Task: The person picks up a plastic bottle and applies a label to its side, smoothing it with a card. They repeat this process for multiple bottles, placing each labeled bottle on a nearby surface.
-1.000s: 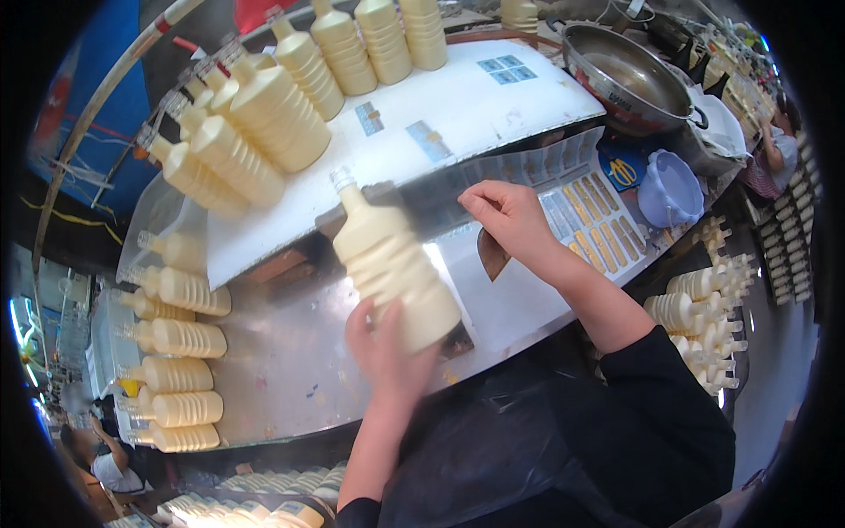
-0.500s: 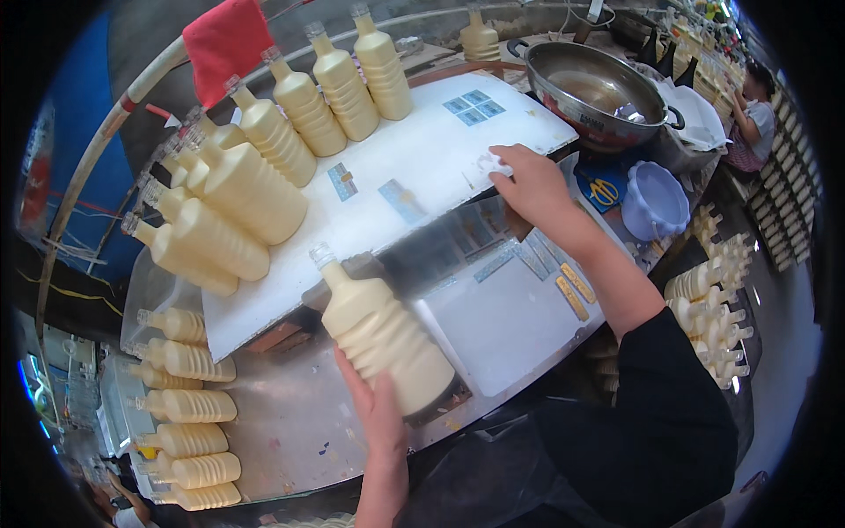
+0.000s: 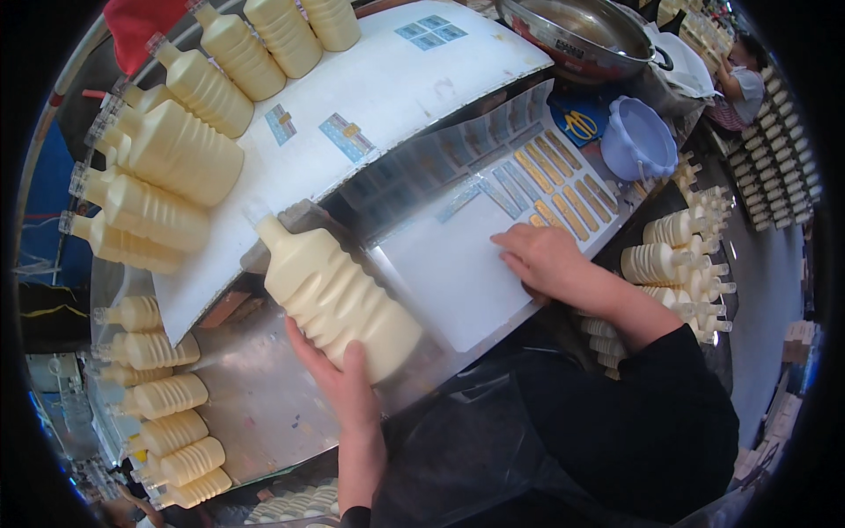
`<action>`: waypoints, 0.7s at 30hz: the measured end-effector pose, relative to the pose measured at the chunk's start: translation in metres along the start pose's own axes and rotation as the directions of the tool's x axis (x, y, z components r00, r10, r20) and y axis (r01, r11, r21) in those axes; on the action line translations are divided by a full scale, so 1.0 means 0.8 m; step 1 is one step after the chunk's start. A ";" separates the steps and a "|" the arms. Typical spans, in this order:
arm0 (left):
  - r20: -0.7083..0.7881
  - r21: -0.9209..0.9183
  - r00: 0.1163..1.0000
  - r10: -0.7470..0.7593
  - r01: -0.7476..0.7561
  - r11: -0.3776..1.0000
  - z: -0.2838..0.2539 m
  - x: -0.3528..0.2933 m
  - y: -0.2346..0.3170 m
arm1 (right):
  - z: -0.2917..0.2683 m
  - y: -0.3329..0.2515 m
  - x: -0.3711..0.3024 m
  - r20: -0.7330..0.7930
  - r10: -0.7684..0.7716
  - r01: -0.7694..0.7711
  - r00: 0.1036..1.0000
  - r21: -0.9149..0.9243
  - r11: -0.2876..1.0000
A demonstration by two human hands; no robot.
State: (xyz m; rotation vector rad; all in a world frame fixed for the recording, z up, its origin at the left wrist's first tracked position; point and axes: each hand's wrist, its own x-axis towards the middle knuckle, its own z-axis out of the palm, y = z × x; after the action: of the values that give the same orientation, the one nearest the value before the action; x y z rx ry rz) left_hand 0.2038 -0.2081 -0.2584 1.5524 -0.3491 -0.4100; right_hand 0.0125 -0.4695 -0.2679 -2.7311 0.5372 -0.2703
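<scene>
My left hand (image 3: 348,378) grips the lower side of a cream-coloured ribbed bottle (image 3: 339,295), its thumb and fingers spread round the body. The bottle lies tilted on a dark support (image 3: 304,216), its clear neck pointing up and left. My right hand (image 3: 547,262) is over the near edge of a pale sheet (image 3: 440,282), its index finger stretched out and its other fingers partly curled. I see nothing held in it. Just beyond it, several gold strip labels (image 3: 563,211) and blue strip labels (image 3: 506,189) lie on the sheet.
A raised white board (image 3: 405,88) carries blue patterned labels (image 3: 348,136) and several standing cream bottles (image 3: 180,154). More bottles (image 3: 172,396) lie along the left edge. At right are a lilac basin (image 3: 638,141), yellow-handled scissors (image 3: 581,125), a metal pan (image 3: 576,40) and another person (image 3: 744,92).
My right hand has drawn back from the white board's edge to the sheet with strip labels. The view has shifted; my left hand still holds the bottle.
</scene>
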 end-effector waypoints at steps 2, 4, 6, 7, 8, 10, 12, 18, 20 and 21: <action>-0.013 0.068 1.000 0.012 -0.011 0.998 0.003 0.001 0.006 | 0.010 -0.003 -0.004 -0.010 -0.007 0.007 1.000 -0.009 1.000; -0.016 0.127 1.000 0.025 -0.023 0.992 0.005 0.001 0.008 | 0.008 -0.007 -0.006 -0.013 0.022 -0.023 1.000 -0.065 0.998; -0.018 0.173 0.999 0.041 -0.037 0.984 0.004 0.001 0.010 | -0.001 0.003 -0.014 -0.041 0.104 -0.108 0.994 -0.111 0.988; -0.020 0.165 0.999 0.046 -0.042 0.985 0.001 0.000 0.009 | -0.007 0.008 -0.021 -0.056 0.145 -0.152 0.988 -0.133 0.979; -0.015 0.149 0.999 0.047 -0.045 0.988 -0.003 0.001 0.004 | -0.015 0.011 -0.031 -0.103 0.191 -0.206 0.976 -0.157 0.966; -0.016 0.127 0.999 0.050 -0.047 0.991 -0.003 0.000 0.001 | -0.024 0.016 -0.051 -0.080 0.281 -0.292 0.956 -0.196 0.936; -0.029 0.117 0.998 0.053 -0.049 0.992 0.000 -0.001 0.003 | -0.024 0.016 -0.075 -0.076 0.298 -0.307 0.952 -0.203 0.930; -0.027 0.104 0.995 0.100 -0.096 0.990 0.001 -0.004 0.001 | 0.009 -0.005 -0.104 -0.055 0.231 -0.237 0.971 -0.251 0.939; -0.027 0.124 0.990 0.137 -0.133 0.983 -0.002 -0.005 -0.005 | 0.006 -0.005 -0.105 -0.008 0.155 -0.154 0.988 -0.181 0.971; -0.028 0.133 0.988 0.155 -0.150 0.980 -0.003 -0.007 -0.006 | 0.002 -0.002 -0.104 -0.038 0.161 -0.165 0.986 -0.173 0.971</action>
State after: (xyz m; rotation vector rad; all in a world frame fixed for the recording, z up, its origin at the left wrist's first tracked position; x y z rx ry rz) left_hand 0.2001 -0.2031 -0.2632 1.6461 -0.4700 -0.2413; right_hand -0.0625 -0.4342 -0.2790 -2.8334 0.8240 -0.2230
